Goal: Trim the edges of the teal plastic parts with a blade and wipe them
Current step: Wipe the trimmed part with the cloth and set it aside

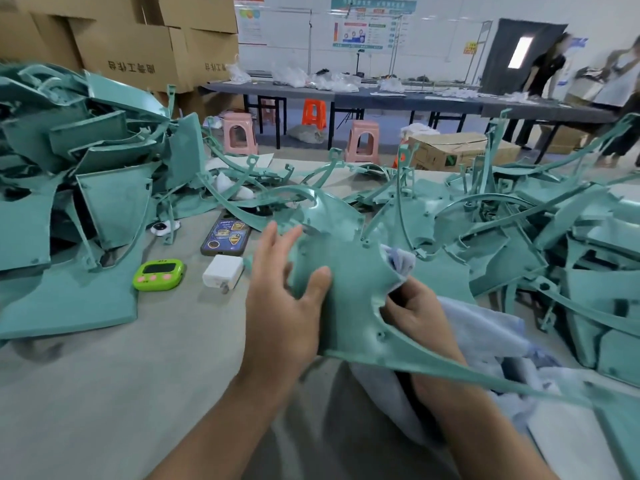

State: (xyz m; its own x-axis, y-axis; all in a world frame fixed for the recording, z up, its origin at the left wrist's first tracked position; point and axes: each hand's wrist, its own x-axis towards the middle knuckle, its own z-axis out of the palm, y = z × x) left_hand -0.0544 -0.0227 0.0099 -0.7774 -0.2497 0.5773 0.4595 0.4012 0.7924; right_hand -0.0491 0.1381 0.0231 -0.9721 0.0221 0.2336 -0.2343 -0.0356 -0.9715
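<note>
A curved teal plastic part [349,271] with small holes and a long thin arm is held up over the table in front of me. My left hand [284,306] grips its left edge, thumb on the near face and fingers behind. My right hand [412,317] sits behind the part's right notch, fingers curled on a pale blue cloth [485,337] that pokes out above the edge and trails down to the right. No blade is visible.
Piles of teal parts lie at the left [86,188] and right [554,244]. A phone [227,237], a white charger [222,271] and a green timer [158,275] lie on the grey table [104,393]. Stools, boxes and people stand beyond.
</note>
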